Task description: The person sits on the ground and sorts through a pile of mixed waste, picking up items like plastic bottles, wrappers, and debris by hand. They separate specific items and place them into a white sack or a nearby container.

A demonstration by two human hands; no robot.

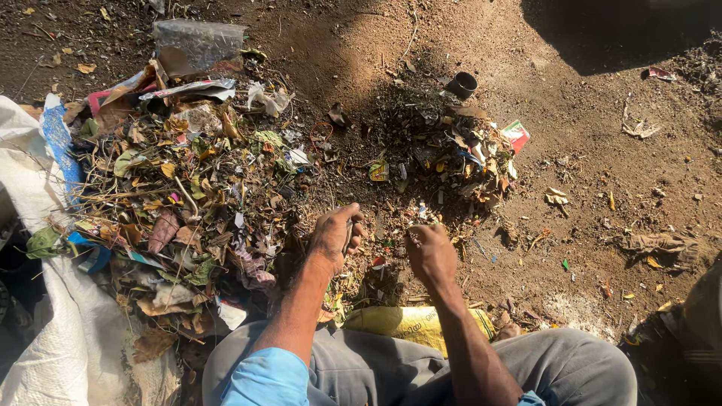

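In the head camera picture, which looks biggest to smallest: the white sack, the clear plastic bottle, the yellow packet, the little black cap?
1. White sack, nearest the camera, so flattered.
2. Yellow packet and clear plastic bottle: look alike; packet partly hidden.
3. Black cap, smallest.

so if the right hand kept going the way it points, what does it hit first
Probably the litter pile of dry leaves and wrappers just beyond the right hand; the black cup lies farther on. Depth is hard to judge.

Loose litter heap point(226, 195), dry leaves, wrappers
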